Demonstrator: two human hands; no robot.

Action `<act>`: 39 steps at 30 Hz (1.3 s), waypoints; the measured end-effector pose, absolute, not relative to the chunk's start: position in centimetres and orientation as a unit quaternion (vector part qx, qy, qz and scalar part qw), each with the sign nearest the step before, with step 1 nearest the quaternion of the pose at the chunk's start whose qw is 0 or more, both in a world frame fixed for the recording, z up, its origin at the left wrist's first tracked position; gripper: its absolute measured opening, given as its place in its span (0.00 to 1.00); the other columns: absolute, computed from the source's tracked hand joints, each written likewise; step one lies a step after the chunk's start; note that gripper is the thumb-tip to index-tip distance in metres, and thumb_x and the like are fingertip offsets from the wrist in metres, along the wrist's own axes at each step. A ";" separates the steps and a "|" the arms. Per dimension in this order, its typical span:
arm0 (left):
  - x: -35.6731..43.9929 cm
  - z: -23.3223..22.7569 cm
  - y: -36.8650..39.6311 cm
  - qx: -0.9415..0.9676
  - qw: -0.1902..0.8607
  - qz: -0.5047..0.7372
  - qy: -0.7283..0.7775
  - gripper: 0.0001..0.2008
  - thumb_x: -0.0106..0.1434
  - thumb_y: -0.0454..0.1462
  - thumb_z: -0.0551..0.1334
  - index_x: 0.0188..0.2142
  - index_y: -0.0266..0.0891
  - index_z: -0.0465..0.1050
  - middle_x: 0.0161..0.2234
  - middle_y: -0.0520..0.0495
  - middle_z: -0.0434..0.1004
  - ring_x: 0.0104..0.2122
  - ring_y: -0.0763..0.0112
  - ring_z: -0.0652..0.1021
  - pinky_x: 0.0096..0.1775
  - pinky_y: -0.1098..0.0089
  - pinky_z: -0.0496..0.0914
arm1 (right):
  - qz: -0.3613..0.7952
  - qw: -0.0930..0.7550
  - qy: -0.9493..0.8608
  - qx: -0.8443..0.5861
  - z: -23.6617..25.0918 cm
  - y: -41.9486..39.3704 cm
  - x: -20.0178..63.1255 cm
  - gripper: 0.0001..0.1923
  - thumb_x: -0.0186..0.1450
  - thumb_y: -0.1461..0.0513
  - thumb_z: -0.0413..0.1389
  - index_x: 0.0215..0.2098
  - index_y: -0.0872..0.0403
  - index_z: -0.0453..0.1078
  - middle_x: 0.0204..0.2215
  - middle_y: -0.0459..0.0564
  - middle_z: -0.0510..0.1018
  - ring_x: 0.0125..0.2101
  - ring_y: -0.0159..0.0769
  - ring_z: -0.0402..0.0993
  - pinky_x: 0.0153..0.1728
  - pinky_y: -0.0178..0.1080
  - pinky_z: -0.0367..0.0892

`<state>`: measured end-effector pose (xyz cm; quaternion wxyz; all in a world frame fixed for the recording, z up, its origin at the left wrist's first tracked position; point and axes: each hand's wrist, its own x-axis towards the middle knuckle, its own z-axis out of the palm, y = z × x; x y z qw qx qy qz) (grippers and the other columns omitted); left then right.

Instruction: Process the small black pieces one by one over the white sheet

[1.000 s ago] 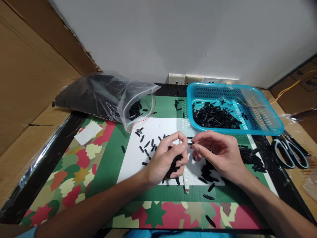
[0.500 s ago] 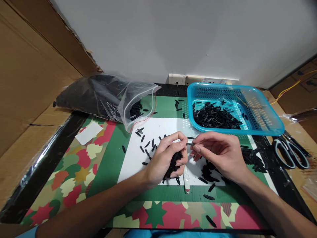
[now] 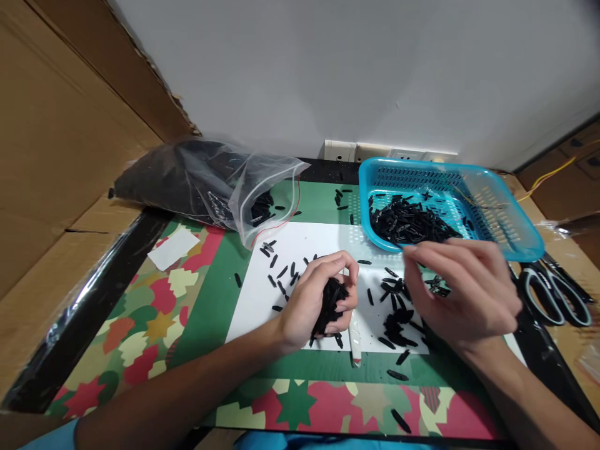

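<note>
My left hand [image 3: 315, 299] is curled around a bunch of small black pieces [image 3: 330, 300] over the white sheet [image 3: 300, 250], while my right hand [image 3: 462, 287], blurred with fingers spread, hovers just before the blue basket [image 3: 515, 234].

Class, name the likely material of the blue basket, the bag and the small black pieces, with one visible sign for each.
Blue basket: probably moulded plastic, glossy, with perforated walls. Bag: thin clear plastic film, creased and shiny. Black pieces in the left hand: possibly plastic or rubber, matt; too small to tell.
</note>
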<state>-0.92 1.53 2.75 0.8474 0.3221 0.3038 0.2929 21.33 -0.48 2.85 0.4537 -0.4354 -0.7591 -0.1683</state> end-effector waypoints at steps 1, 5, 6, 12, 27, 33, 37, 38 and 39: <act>-0.9 2.8 1.5 0.322 0.847 0.293 0.303 0.16 0.77 0.48 0.52 0.35 0.42 0.64 0.19 0.59 0.60 0.12 0.82 0.59 0.14 0.83 0.53 | -0.216 0.437 -0.743 -0.458 2.9 -0.2 21.8 0.20 0.61 0.74 0.69 0.48 0.51 0.78 0.37 0.52 0.88 0.36 0.45 0.80 0.40 0.48 0.74; -0.9 2.6 1.4 0.334 0.840 0.297 0.307 0.17 0.78 0.49 0.52 0.36 0.42 0.64 0.19 0.60 0.59 0.12 0.82 0.59 0.14 0.84 0.53 | -0.206 0.402 -0.740 -0.498 2.8 0.5 22.2 0.16 0.66 0.72 0.67 0.49 0.51 0.78 0.43 0.56 0.87 0.39 0.47 0.80 0.43 0.50 0.70; -0.8 2.6 1.4 0.337 0.839 0.295 0.310 0.17 0.78 0.49 0.52 0.36 0.42 0.64 0.19 0.60 0.59 0.12 0.82 0.58 0.14 0.83 0.53 | -0.177 0.407 -0.756 -0.481 2.8 0.5 21.9 0.15 0.67 0.72 0.66 0.49 0.51 0.77 0.43 0.56 0.86 0.39 0.46 0.80 0.42 0.49 0.70; -0.6 2.5 1.0 0.346 0.822 0.306 0.334 0.14 0.75 0.51 0.59 0.42 0.44 0.65 0.24 0.60 0.62 0.17 0.81 0.61 0.16 0.84 0.59 | 0.102 0.391 -0.836 -0.370 2.6 -1.3 18.7 0.08 0.72 0.69 0.63 0.48 0.55 0.77 0.41 0.54 0.83 0.39 0.40 0.75 0.40 0.44 0.71; -0.5 2.2 0.6 0.376 0.805 0.297 0.350 0.15 0.75 0.53 0.60 0.49 0.48 0.63 0.25 0.61 0.64 0.18 0.81 0.59 0.16 0.84 0.60 | 0.344 0.399 -0.743 -0.412 2.6 -2.2 17.8 0.05 0.73 0.68 0.60 0.40 0.53 0.77 0.36 0.48 0.81 0.36 0.32 0.78 0.38 0.33 0.72; -0.4 2.5 0.6 0.372 0.805 0.294 0.355 0.14 0.75 0.52 0.59 0.48 0.47 0.62 0.24 0.62 0.62 0.17 0.81 0.58 0.17 0.83 0.59 | 0.363 0.396 -0.727 -0.427 2.8 -2.2 17.7 0.06 0.72 0.68 0.60 0.38 0.53 0.77 0.35 0.47 0.80 0.33 0.31 0.76 0.35 0.33 0.70; -0.4 2.5 0.6 0.378 0.802 0.285 0.363 0.15 0.75 0.53 0.59 0.48 0.47 0.63 0.24 0.61 0.64 0.17 0.81 0.58 0.17 0.82 0.60 | 0.382 0.389 -0.712 -0.443 3.0 -2.0 17.5 0.07 0.70 0.69 0.60 0.34 0.53 0.75 0.31 0.45 0.77 0.29 0.31 0.71 0.30 0.34 0.66; -0.4 2.4 0.6 0.376 0.804 0.285 0.363 0.15 0.75 0.53 0.59 0.48 0.47 0.63 0.24 0.61 0.64 0.17 0.81 0.58 0.17 0.82 0.60 | 0.386 0.389 -0.707 -0.447 3.0 -2.0 17.4 0.07 0.69 0.69 0.61 0.34 0.53 0.75 0.30 0.45 0.77 0.28 0.31 0.71 0.29 0.34 0.65; -0.4 2.4 0.6 0.372 0.806 0.286 0.360 0.15 0.75 0.53 0.60 0.48 0.47 0.64 0.24 0.61 0.64 0.17 0.80 0.59 0.17 0.83 0.60 | 0.389 0.391 -0.702 -0.450 3.0 -2.0 17.4 0.07 0.69 0.69 0.61 0.34 0.53 0.75 0.30 0.45 0.77 0.28 0.31 0.70 0.29 0.34 0.65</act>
